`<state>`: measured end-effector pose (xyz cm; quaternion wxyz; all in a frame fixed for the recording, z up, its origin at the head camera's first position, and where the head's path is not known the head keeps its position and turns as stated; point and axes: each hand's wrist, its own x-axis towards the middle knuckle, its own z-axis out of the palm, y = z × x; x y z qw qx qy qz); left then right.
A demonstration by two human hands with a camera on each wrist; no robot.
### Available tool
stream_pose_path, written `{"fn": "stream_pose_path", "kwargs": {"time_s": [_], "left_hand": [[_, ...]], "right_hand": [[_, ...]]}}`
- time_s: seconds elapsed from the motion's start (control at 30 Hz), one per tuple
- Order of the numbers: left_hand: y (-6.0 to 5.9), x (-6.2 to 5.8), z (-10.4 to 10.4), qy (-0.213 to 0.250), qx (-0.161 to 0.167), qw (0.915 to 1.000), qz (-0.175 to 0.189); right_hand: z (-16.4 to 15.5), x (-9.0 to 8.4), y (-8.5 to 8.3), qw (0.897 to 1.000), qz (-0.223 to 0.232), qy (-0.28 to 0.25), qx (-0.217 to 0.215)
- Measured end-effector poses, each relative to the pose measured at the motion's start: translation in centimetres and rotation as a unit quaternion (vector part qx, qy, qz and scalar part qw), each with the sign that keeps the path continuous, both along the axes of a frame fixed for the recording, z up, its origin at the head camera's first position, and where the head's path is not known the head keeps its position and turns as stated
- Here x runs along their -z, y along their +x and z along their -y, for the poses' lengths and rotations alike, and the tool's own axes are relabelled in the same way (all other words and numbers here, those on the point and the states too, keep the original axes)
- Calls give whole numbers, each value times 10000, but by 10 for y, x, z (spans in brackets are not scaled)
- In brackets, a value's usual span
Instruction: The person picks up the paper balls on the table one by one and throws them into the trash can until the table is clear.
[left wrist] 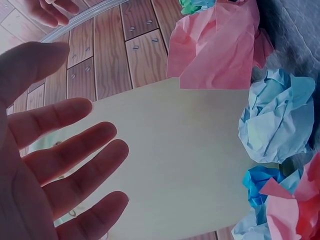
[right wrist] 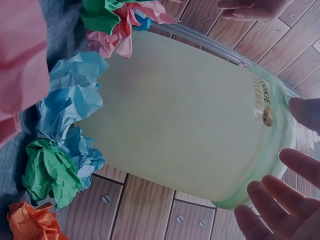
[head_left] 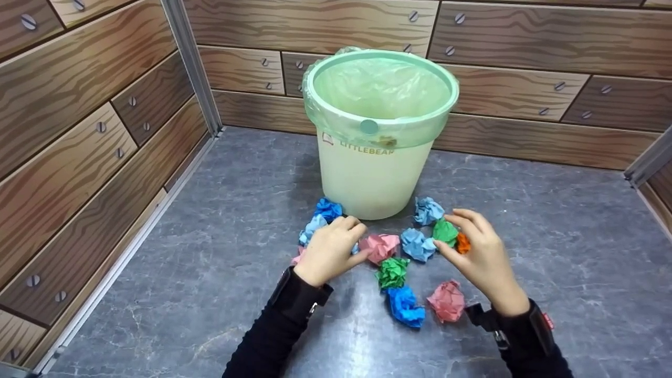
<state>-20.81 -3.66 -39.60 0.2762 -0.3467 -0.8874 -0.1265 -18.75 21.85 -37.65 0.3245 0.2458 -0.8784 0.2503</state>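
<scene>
A pale bin [head_left: 367,173] lined with a green bag stands on the grey floor, with several crumpled paper balls in front of it. My left hand [head_left: 359,241] hovers with relaxed fingers [left wrist: 75,165] between a light blue ball [head_left: 312,228] and a pink ball [head_left: 380,247], holding nothing. My right hand [head_left: 450,231] is spread over a green ball [head_left: 443,231] and an orange ball [head_left: 462,243]. In the right wrist view its fingers [right wrist: 280,210] are apart and empty, with the green ball [right wrist: 50,172] lying well away from them.
More balls lie close by: blue [head_left: 328,209] and light blue [head_left: 428,210] against the bin, light blue [head_left: 418,244], green [head_left: 392,272], blue [head_left: 406,306] and pink [head_left: 447,300] nearer me. Wood-patterned walls [head_left: 79,131] enclose the floor on three sides.
</scene>
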Motion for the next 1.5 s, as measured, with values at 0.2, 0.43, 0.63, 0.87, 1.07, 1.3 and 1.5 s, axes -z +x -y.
{"fn": "stream_pose_path", "kwargs": {"time_s": [0.2,0.43,0.63,0.87,1.07,1.3,1.5], "left_hand": [[0,-1,6,-13,-91,9999,128],[1,-6,20,-264,-476,9964,644],[-2,-5,36,-632,-935,9858,1243],[-7,2,46,-854,-1107,9689,2040],[-14,13,49,-946,-992,9526,2716],[-20,22,50,-886,-927,9401,3158],[-20,21,49,-816,-888,9394,3208]], "right_hand": [[1,0,1,9999,88,51,-26],[-1,1,2,9999,135,20,12],[-3,3,4,9994,289,144,77],[-1,4,4,9989,398,218,108],[0,5,5,9988,399,251,129],[0,6,4,9990,362,234,103],[0,7,4,9993,331,192,55]]}}
